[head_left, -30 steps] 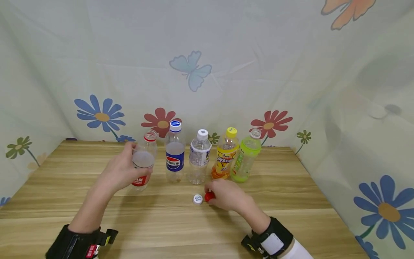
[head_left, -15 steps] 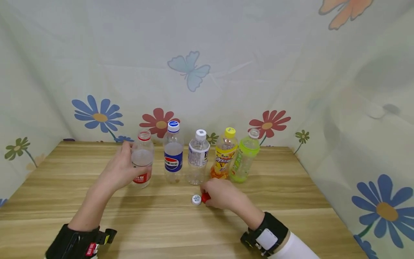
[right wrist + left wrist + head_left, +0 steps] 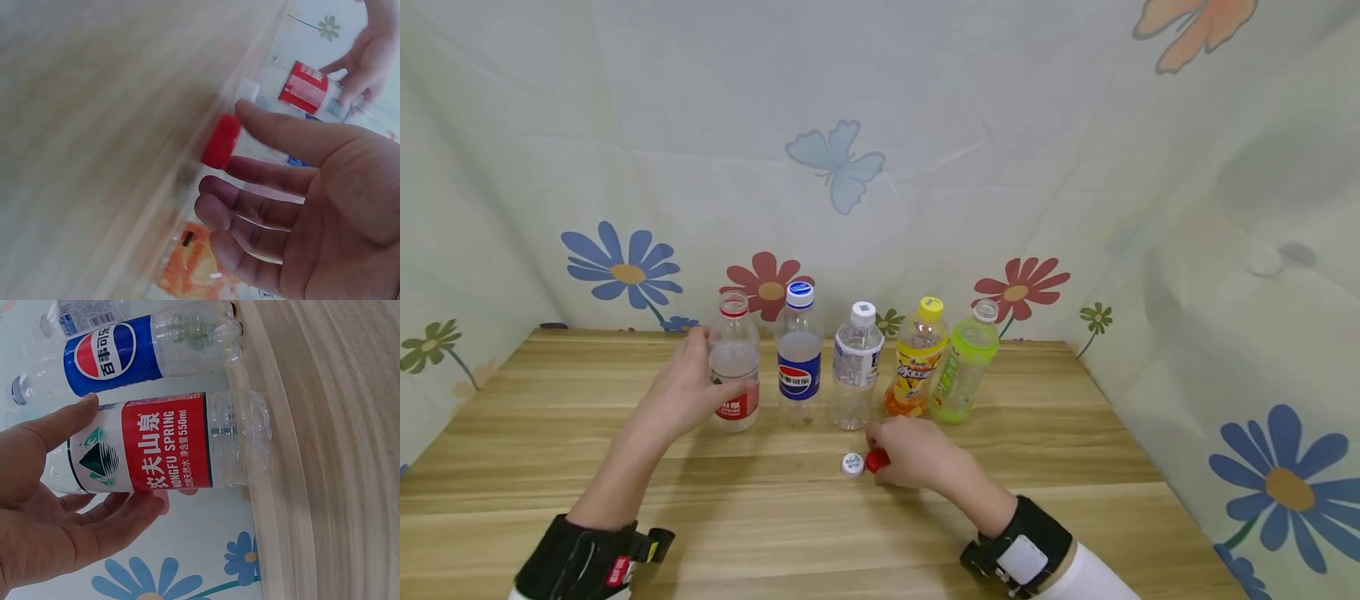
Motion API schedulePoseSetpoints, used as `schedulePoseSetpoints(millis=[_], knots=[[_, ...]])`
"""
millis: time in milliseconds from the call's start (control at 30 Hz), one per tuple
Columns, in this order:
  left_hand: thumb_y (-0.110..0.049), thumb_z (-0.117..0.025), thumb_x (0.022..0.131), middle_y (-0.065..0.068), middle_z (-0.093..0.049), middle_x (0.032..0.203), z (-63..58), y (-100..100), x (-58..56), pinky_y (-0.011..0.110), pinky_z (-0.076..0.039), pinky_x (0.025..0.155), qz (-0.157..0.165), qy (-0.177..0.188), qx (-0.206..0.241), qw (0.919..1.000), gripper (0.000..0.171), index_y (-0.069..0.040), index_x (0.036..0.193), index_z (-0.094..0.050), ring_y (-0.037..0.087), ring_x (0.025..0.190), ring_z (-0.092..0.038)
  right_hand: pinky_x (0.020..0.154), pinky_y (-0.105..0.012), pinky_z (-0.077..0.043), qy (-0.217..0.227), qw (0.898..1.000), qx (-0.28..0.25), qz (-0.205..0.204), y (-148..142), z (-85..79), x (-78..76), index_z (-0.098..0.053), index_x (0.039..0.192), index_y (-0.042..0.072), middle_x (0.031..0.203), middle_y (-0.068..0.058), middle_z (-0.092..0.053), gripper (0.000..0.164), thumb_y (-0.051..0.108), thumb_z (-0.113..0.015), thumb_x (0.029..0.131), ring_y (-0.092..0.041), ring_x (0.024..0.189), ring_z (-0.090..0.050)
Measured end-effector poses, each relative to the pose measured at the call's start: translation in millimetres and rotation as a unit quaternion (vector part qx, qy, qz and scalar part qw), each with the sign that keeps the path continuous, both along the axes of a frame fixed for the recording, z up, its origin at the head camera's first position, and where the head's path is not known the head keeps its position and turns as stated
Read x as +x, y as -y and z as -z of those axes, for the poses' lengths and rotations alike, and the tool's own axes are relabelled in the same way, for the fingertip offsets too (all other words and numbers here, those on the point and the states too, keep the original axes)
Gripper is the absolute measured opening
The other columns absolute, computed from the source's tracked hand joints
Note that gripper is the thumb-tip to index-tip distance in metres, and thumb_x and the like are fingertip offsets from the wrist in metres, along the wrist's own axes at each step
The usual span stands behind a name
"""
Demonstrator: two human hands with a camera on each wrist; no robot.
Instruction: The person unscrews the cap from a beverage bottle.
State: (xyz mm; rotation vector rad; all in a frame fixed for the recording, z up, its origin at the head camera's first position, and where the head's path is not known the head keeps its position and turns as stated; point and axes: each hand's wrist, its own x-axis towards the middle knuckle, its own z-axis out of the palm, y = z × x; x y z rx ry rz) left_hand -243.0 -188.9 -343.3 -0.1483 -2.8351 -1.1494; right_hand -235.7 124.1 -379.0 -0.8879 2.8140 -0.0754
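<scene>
My left hand (image 3: 681,387) grips a clear water bottle (image 3: 165,444) with a red and white label, thumb on one side and fingers on the other. The bottle stands upright, level with its neighbours, and its mouth is uncapped. Low over the table, my right hand (image 3: 917,452) pinches a red bottle cap (image 3: 222,141) between thumb and index fingertips; its other fingers are loosely bent. A white bottle cap (image 3: 852,465) lies on the table just left of the red one.
To the right of the held bottle stand a blue-labelled cola bottle (image 3: 799,375), a white-capped clear bottle (image 3: 856,367), a yellow-capped orange drink bottle (image 3: 917,362) and an uncapped green bottle (image 3: 966,371). A flowered cloth (image 3: 1075,167) hangs behind the wooden table (image 3: 820,533).
The water bottle in my left hand has gone from leaning right to upright, its base shifting a little right and back. My right hand stays at the red cap, nearly still.
</scene>
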Motion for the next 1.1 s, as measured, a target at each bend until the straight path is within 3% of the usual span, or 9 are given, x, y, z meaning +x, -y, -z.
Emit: schedulePoseSetpoints(millis=[133,233,400,533,667,733,833,933,1100], knots=[[-0.036,-0.076,0.087,0.027,-0.038,0.135,2.0,0,-2.9,0.056,-0.044,0.091,-0.003,0.001,0.001,1.0,0.089,0.006,0.144,-0.021,0.044,0.122,-0.044,0.057,-0.022,-0.042,-0.005,0.999,-0.047,0.016,-8,-8.4,2.9,-0.066,0.106,0.014,0.079,0.008,-0.058,0.032,0.036,-0.076,0.085,-0.008,0.069,-0.054],[-0.037,-0.075,0.087,0.028,-0.036,0.139,2.9,1,-4.1,0.058,-0.042,0.092,-0.004,0.005,0.007,1.0,0.093,0.006,0.146,-0.018,0.045,0.125,-0.042,0.058,-0.022,-0.044,-0.034,0.995,-0.089,0.026,-14,-18.5,3.8,-0.066,0.103,0.013,0.081,0.008,-0.059,0.027,0.035,-0.074,0.087,-0.008,0.071,-0.056],[-0.037,-0.075,0.088,0.028,-0.031,0.144,4.1,1,-5.3,0.06,-0.038,0.094,-0.004,0.01,0.015,0.9998,0.1,0.004,0.151,-0.009,0.048,0.129,-0.037,0.058,-0.019,-0.045,-0.091,0.977,-0.188,0.045,-23,-34.0,1.6,-0.066,0.094,0.018,0.078,0.012,-0.057,0.013,0.027,-0.074,0.09,-0.005,0.069,-0.055],[-0.035,-0.075,0.088,0.028,-0.029,0.146,4.4,0,-5.0,0.061,-0.035,0.096,-0.005,0.013,0.018,0.9997,0.106,0.001,0.154,0.0,0.048,0.131,-0.035,0.052,-0.02,-0.043,-0.141,0.944,-0.294,0.057,-28,-42.2,-1.4,-0.066,0.086,0.018,0.071,0.013,-0.055,0.008,0.019,-0.072,0.091,-0.008,0.062,-0.051],[-0.036,-0.078,0.085,0.028,-0.03,0.145,3.1,-1,-3.9,0.062,-0.035,0.097,-0.006,0.009,0.016,0.9998,0.112,-0.002,0.155,0.003,0.049,0.13,-0.037,0.049,-0.02,-0.04,-0.217,0.895,-0.385,0.064,-34,-47.9,-5.9,-0.067,0.086,0.012,0.072,0.009,-0.055,0.007,0.013,-0.071,0.091,-0.011,0.06,-0.048],[-0.039,-0.079,0.083,0.028,-0.029,0.145,0.8,0,-2.5,0.062,-0.036,0.096,-0.01,0.008,0.013,0.9998,0.115,-0.003,0.155,0.003,0.049,0.129,-0.037,0.05,-0.019,-0.039,-0.252,0.873,-0.413,0.065,-37,-50.9,-8.7,-0.067,0.091,0.009,0.077,0.006,-0.056,0.006,0.012,-0.072,0.091,-0.012,0.062,-0.047],[-0.044,-0.079,0.081,0.029,-0.03,0.145,-4.3,2,1.0,0.062,-0.038,0.094,-0.025,0.007,0.001,0.9997,0.117,-0.003,0.156,0.002,0.049,0.128,-0.038,0.051,-0.019,-0.038,-0.293,0.853,-0.427,0.066,-39,-56.1,-14.0,-0.065,0.101,0.003,0.084,0.0,-0.055,0.015,0.012,-0.072,0.091,-0.015,0.062,-0.047],[-0.048,-0.078,0.08,0.03,-0.029,0.145,-10.2,4,5.7,0.063,-0.038,0.092,-0.043,0.009,-0.019,0.9988,0.118,-0.002,0.156,0.0,0.05,0.128,-0.037,0.052,-0.02,-0.038,-0.302,0.852,-0.421,0.08,-41,-61.9,-18.0,-0.061,0.116,0.0,0.091,-0.006,-0.055,0.032,0.014,-0.073,0.09,-0.017,0.061,-0.048],[-0.051,-0.078,0.079,0.033,-0.028,0.145,-15.9,6,11.4,0.065,-0.035,0.093,-0.054,0.011,-0.05,0.9972,0.119,0.004,0.155,-0.004,0.052,0.13,-0.033,0.052,-0.021,-0.044,-0.258,0.881,-0.372,0.137,-41,-67.5,-20.4,-0.047,0.14,0.004,0.113,-0.01,-0.054,0.061,0.024,-0.075,0.089,-0.013,0.061,-0.051]])
